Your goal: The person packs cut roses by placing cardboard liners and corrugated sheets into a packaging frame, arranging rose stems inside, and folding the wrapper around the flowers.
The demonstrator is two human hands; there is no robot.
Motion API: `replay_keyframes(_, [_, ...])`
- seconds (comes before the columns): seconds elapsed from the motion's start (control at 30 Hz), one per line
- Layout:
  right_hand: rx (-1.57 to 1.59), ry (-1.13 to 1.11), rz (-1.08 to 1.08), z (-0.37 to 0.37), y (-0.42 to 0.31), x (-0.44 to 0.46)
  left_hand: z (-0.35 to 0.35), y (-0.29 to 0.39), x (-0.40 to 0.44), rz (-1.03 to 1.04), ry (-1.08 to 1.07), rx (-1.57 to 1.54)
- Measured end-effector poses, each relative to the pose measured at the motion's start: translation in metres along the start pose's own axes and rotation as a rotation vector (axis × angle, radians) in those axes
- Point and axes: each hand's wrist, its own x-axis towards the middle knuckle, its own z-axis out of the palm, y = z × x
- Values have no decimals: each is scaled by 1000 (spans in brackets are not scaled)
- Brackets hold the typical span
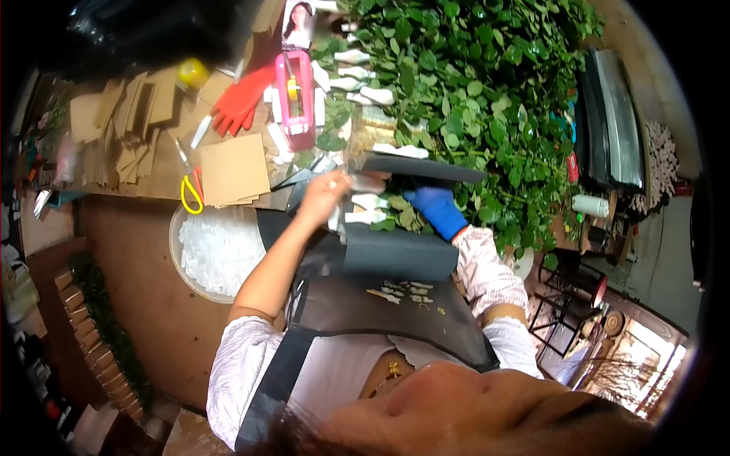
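Blue-gloved R hand nr dk strip, glossy lvs — bare L hand

A slick, glossy finish is shown by the green leaves, while the dark sheet is seen as smooth and matt. Crinkled cloth is worn in the white shirt, softer printed cloth in the sleeve cover. A faint sheen is given off by the smooth black apron. The squares are made of dull brown cardboard. Shiny plastic is seen in the pink holder and the bag; rubbery smoothness is shown by the red glove, and polished, gold-coloured metal by the pendant.
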Motion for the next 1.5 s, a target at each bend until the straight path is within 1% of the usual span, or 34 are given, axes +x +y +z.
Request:
replay_keyframes(0.03, [49,-93,-30,-27,-6,0,-11,-1,-1,-81,31,-211])
replay_keyframes(0.1, [517,-273,-159,-14,17,4,-25,14,-10,279,200,-2])
replay_keyframes(0.13, [418,-326,-156,-44,4,-3,-25,17,-12,321,223,108])
replay_keyframes(0.17, [319,-379,-156,-75,-9,-7,-26,19,-17,159,120,249])
replay_keyframes(0.2, [137,-143,-183,-45,-6,-13,-23,23,-19,93,52,387])
replay_keyframes(0.23, [99,-165,-142,-47,-13,-14,-15,26,-18,34,-15,525])
replay_keyframes(0.27, [58,-186,-99,-51,-19,-12,-6,27,-17,127,-15,539])
replay_keyframes(0.3, [13,-208,-55,-55,-23,-12,4,37,-20,122,-29,610])
replay_keyframes(0.37, [-47,-140,-67,-47,-23,-14,10,34,-12,56,-201,763])
replay_keyframes(0.43, [-116,-63,-71,-39,-24,-19,14,31,-12,81,-219,651])
replay_keyframes(0.47, [-105,-108,-65,-36,-22,-17,14,29,-12,93,-231,601])
replay_keyframes(0.57, [-76,-216,-42,-31,-24,-14,16,12,-16,9,-213,429])
replay_keyframes(0.6, [-86,-230,-32,-39,-26,-14,17,11,-21,-60,-171,205])
replay_keyframes(0.63, [-99,-243,-22,-43,-26,-13,13,8,-23,-30,-109,98])
replay_keyframes(0.7, [-101,-201,-26,-36,-23,-13,11,1,-28,-125,-41,-100])
replay_keyframes(0.77, [-110,-147,-29,-33,-24,-14,14,2,-37,-152,-4,-200])
replay_keyframes(0.87, [-20,-319,4,-52,-30,-10,20,10,-46,-162,41,-330])
replay_keyframes(0.97, [-126,-104,-39,-41,-27,-16,20,12,-44,-77,246,-347])
replay_keyframes(1.0, [-114,-130,-42,-41,-25,-16,10,25,-43,-78,345,-460])
replay_keyframes(1.03, [-99,-157,-45,-42,-25,-16,-15,26,-43,-20,280,-451])
replay_keyframes(1.07, [-84,-185,-52,-45,-25,-17,-33,29,-45,-15,226,-381])
replay_keyframes(1.1, [2,-237,-49,-54,-24,-17,-43,31,-44,-4,176,-312])
replay_keyframes(1.13, [86,-289,-49,-69,-22,-18,-42,28,-45,62,182,-83])
replay_keyframes(1.17, [166,-344,-54,-80,-19,-21,-45,18,-44,119,136,96])
replay_keyframes(1.2, [103,-145,-130,-86,-20,-30,-47,7,-44,184,101,272])
replay_keyframes(1.23, [167,-113,-137,-98,-29,-36,-44,17,-50,89,47,422])
replay_keyframes(1.27, [230,-83,-142,-113,-37,-42,-37,27,-53,-105,-11,479])
replay_keyframes(1.3, [292,-56,-144,-120,-44,-44,-24,29,-51,34,6,455])
replay_keyframes(1.33, [361,-63,-255,-117,-48,-41,-14,27,-46,68,-52,468])
replay_keyframes(1.37, [250,-220,-286,-117,-53,-37,-8,25,-38,104,-112,480])
replay_keyframes(1.43, [22,-529,-340,-123,-69,-24,-4,23,-24,43,-306,685])
replay_keyframes(1.47, [-67,-633,-349,-125,-78,-19,-3,22,-20,12,-404,787])
replay_keyframes(1.5, [-91,-623,-360,-118,-78,-17,-4,18,-19,-6,-405,689])
